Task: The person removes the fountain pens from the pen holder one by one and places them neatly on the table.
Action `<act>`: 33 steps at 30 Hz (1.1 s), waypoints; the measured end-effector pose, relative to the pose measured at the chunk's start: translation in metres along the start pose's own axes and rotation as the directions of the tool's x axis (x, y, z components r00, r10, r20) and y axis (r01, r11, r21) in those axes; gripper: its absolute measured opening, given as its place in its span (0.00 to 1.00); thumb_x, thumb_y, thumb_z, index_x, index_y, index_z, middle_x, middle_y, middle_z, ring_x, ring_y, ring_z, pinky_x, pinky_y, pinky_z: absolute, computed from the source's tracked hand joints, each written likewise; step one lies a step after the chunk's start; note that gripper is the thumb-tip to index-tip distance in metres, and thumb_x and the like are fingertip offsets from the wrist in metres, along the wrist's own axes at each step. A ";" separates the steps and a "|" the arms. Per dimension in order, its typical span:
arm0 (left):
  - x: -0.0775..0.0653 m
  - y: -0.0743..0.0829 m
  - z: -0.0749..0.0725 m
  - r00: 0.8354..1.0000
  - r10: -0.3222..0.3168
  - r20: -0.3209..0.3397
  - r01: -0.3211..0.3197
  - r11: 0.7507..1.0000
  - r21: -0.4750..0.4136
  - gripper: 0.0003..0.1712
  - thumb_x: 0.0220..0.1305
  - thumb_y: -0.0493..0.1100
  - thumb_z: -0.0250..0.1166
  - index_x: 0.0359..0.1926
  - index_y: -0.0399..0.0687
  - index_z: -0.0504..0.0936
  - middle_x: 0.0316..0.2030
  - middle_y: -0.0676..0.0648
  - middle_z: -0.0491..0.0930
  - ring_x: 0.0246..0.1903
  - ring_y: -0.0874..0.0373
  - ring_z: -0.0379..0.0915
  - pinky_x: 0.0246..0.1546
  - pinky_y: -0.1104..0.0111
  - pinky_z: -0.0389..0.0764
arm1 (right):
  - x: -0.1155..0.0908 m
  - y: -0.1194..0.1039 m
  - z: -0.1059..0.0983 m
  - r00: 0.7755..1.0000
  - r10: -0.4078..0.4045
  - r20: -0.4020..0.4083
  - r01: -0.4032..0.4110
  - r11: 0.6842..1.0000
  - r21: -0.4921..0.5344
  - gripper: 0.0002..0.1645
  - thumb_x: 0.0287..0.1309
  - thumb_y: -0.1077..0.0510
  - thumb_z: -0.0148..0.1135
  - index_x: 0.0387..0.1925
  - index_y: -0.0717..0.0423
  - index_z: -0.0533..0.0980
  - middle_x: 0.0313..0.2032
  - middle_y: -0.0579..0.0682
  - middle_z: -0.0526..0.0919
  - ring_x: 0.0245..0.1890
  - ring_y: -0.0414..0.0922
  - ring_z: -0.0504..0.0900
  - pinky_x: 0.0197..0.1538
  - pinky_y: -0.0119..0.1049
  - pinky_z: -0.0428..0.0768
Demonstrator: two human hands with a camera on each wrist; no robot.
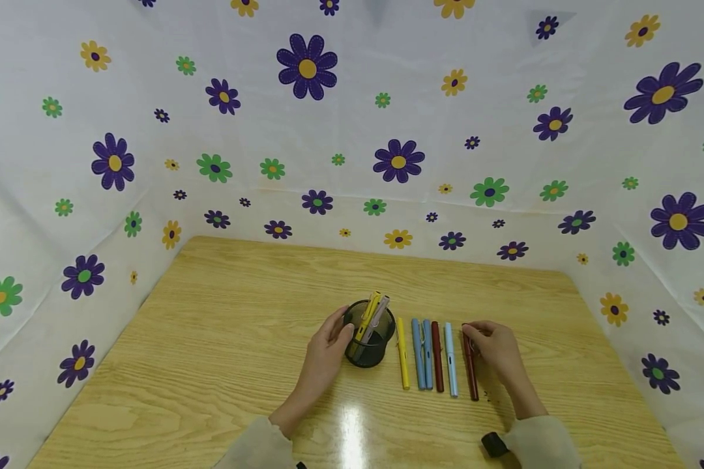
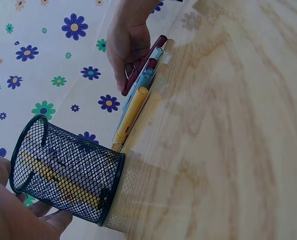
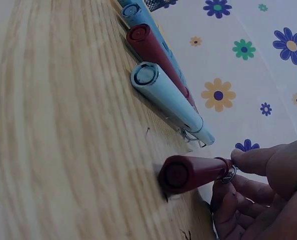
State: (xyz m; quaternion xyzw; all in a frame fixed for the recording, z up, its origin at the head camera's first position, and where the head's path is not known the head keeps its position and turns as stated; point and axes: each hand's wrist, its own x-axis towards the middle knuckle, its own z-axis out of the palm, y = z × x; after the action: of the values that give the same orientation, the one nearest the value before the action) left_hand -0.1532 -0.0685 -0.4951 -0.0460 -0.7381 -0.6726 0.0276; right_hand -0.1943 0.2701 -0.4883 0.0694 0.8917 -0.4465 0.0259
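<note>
Wood grain runs across the worktop (image 1: pixel 182 365) before us. Nearest, well to the right of the cup (image 1: pixel 366 357), is the red pen (image 1: pixel 472 371), its clip end pinched between thumb and fingers of our right hand (image 1: pixel 498 348); we cannot tell whether its near end is lifted. We judge it light, stiff and a little slippery, best pinched near the clip. Leftward toward the cup lie the pale pen (image 1: pixel 451 361), second red pen (image 1: pixel 437 358), two blue pens (image 1: pixel 427 365) and, just beside the cup, the yellow pen (image 1: pixel 403 355). Our left hand (image 1: pixel 322 355) curls round the cup's left side; its mesh looks light, stiff and easy to tip, so we would steady it by the wall. Inside the cup lean the second yellow pen (image 1: pixel 367 314) and grey pen (image 1: pixel 377 317). Beyond the cup hangs the flowered sheet (image 1: pixel 352 130).
</note>
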 end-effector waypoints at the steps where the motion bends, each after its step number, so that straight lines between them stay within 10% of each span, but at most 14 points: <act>1: 0.000 0.000 0.000 1.000 0.000 0.001 0.000 1.000 -0.001 0.30 0.81 0.50 0.57 0.76 0.44 0.68 0.72 0.33 0.67 0.71 0.41 0.64 0.69 0.48 0.68 | 0.000 0.000 0.000 1.000 -0.001 -0.003 0.001 1.000 -0.005 0.23 0.74 0.54 0.62 0.57 0.72 0.79 0.33 0.53 0.84 0.27 0.44 0.77 0.25 0.33 0.75; 33: 0.000 0.000 0.001 1.000 0.005 0.003 -0.005 1.000 -0.007 0.30 0.81 0.50 0.56 0.76 0.42 0.67 0.70 0.32 0.68 0.70 0.40 0.65 0.68 0.47 0.69 | -0.003 -0.004 0.002 1.000 -0.021 -0.018 0.022 1.000 0.017 0.21 0.75 0.58 0.58 0.54 0.77 0.78 0.33 0.58 0.85 0.27 0.45 0.81 0.26 0.32 0.79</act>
State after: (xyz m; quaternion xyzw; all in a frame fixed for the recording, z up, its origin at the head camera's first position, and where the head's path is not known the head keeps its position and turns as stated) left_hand -0.1532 -0.0678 -0.4954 -0.0492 -0.7355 -0.6751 0.0281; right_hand -0.1918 0.2656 -0.4856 0.0641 0.8888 -0.4536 0.0124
